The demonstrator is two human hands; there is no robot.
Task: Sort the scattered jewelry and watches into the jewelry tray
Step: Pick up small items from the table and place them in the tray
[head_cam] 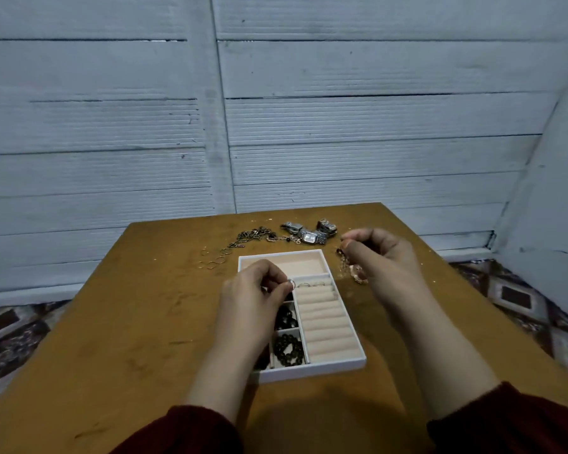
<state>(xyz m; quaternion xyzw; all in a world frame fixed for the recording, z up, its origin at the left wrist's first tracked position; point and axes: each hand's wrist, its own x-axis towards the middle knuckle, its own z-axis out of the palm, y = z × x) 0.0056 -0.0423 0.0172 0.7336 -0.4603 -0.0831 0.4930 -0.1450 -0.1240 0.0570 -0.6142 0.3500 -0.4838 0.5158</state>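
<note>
A white jewelry tray (312,370) with beige lining lies mid-table. Its right side holds ring rolls (325,326) with two thin rings (310,284) at the far end. Dark bead bracelets (288,350) fill two small left compartments. My left hand (253,294) hovers over the tray's left half, pinching a small ring (291,284) at the fingertips. My right hand (379,257) is just right of the tray, fingers pinched on a thin chain with a pale pendant (356,271) dangling. Beyond the tray lie silver watches (310,231), a tangle of chains (254,235) and several loose rings (214,262).
The brown wooden table (128,322) has its far edge just behind the watches. A grey plank wall (276,109) stands behind it. Patterned carpet (522,299) shows on both sides. Dark red sleeves cover my forearms near the bottom.
</note>
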